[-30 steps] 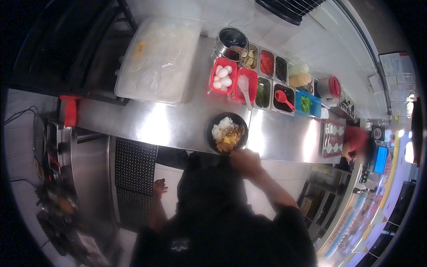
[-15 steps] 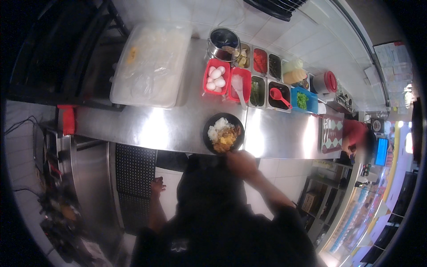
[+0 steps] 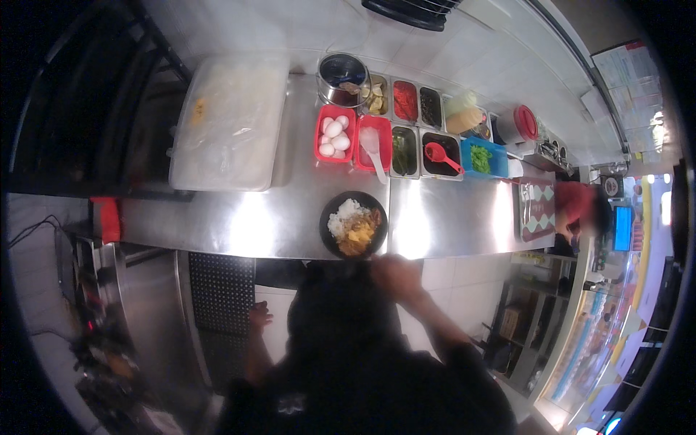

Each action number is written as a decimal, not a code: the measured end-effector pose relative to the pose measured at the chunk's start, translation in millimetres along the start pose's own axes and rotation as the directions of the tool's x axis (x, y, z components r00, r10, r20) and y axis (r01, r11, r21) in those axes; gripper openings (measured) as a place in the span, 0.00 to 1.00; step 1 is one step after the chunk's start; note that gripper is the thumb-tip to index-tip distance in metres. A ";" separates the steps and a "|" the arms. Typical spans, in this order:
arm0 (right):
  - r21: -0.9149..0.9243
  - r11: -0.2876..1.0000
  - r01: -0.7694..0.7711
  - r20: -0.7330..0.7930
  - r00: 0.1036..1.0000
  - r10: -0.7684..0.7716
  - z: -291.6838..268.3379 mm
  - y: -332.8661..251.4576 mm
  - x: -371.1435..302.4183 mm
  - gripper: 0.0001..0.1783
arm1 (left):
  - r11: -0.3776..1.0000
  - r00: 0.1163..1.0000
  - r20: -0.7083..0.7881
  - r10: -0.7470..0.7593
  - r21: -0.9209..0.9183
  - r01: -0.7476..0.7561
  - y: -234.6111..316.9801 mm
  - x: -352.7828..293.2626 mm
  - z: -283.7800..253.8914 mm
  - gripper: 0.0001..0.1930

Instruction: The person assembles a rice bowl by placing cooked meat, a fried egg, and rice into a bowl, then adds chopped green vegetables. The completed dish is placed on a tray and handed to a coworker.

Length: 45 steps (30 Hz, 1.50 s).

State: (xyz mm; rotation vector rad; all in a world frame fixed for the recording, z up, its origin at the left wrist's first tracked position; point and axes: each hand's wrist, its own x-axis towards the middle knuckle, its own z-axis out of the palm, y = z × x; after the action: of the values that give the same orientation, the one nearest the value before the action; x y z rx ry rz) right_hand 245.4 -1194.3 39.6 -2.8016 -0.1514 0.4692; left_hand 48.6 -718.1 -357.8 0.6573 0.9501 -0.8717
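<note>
Fingers of the left hand (image 3: pixel 259 316) hung loosely parted beside the person, well apart from the desk (image 3: pixel 290 228), with nothing visible in them, while those of the right hand (image 3: pixel 397 277) were bent inward by the near right rim of a black bowl (image 3: pixel 362 196); they were dark and blurred, so whether they pinched anything or touched that rim could not be told. Compared with a second earlier, the right hand stood slightly farther to the right of the bowl, whereas the bowl had kept its place and the food looked the same; this suggested that any touch at the rim was loosening, and that the work on the bowl's contents had not moved on. The bowl sat upright at the desk's near edge, just left of a seam, with white rice (image 3: pixel 338 221) heaped on the left and a yellow-and-brown topping (image 3: pixel 357 236) over the near and right parts, its dark rim showing all around. Beyond it stood a red tub (image 3: pixel 317 141) of white eggs (image 3: pixel 333 132), a second red tub (image 3: pixel 386 141) holding a white scoop (image 3: pixel 371 145), and, farther right, a red scoop (image 3: pixel 436 152) in a dark-filled pan and a blue tub (image 3: pixel 499 164) of green leaves. A large translucent box (image 3: pixel 235 123) lay to the far left, and a metal pot (image 3: pixel 339 96) stood behind the eggs.
</note>
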 end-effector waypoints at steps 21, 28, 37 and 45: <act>0.020 1.000 -0.006 -0.072 0.997 0.008 13.0 19.0 0.2 0.12 | 0.992 0.989 0.134 -0.058 0.115 0.043 35.2 -9.9 25.3 0.15; 0.059 0.998 -0.025 -0.113 0.993 0.032 5.8 23.1 -11.3 0.13 | 0.927 0.920 0.361 -0.150 -0.272 0.258 28.8 -42.4 47.2 0.28; 0.355 0.916 -0.187 -0.187 0.946 0.265 -8.0 63.1 -35.7 0.20 | 0.834 0.963 -0.176 0.203 0.547 -0.076 30.7 -48.3 69.2 0.31; 0.387 0.836 -0.389 -0.651 0.527 0.546 -87.2 280.3 28.7 0.18 | 0.960 0.956 0.085 0.281 -0.037 -0.279 58.4 -53.3 91.4 0.33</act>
State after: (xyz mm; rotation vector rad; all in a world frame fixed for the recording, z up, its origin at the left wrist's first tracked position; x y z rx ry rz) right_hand 316.7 -1480.1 24.2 -2.5472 0.8171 -0.5816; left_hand 120.2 -743.8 -263.9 0.7063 0.7633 -0.6307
